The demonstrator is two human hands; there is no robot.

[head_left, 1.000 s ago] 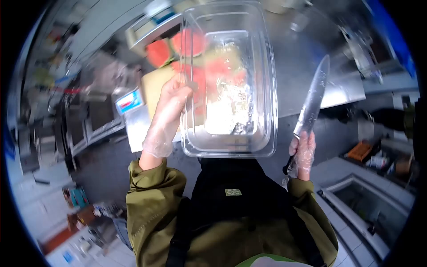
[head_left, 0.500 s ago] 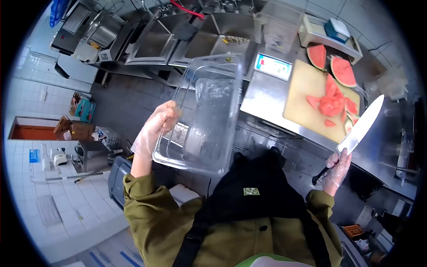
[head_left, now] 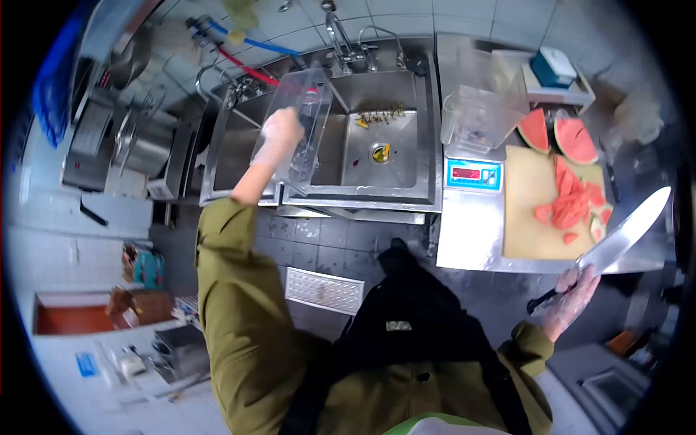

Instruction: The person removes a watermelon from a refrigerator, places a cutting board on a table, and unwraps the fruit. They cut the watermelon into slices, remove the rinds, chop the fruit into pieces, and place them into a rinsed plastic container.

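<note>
My left hand [head_left: 281,132], in a clear plastic glove, grips a transparent plastic container [head_left: 313,141] by its side. The container is tilted over the divider between the two basins of the steel sink [head_left: 395,192]. In my gloved right hand [head_left: 570,299] is the dark handle of a large kitchen knife [head_left: 629,228], its blade pointing up and away to the right. Just beyond the blade, cut watermelon flesh [head_left: 569,206] lies on a yellowish cutting board [head_left: 525,235]. Two watermelon wedges [head_left: 576,140] rest behind the board.
A digital scale [head_left: 473,175] sits left of the board, with a clear plastic tub [head_left: 475,119] behind it. Food scraps [head_left: 380,116] lie in the right basin, below a faucet [head_left: 348,54]. A pot [head_left: 141,148] stands at the left. A metal grate [head_left: 324,290] is on the floor.
My left hand has carried the container forward, from in front of my body to over the sink. My view has shifted toward the sink. The knife stays in my right hand.
</note>
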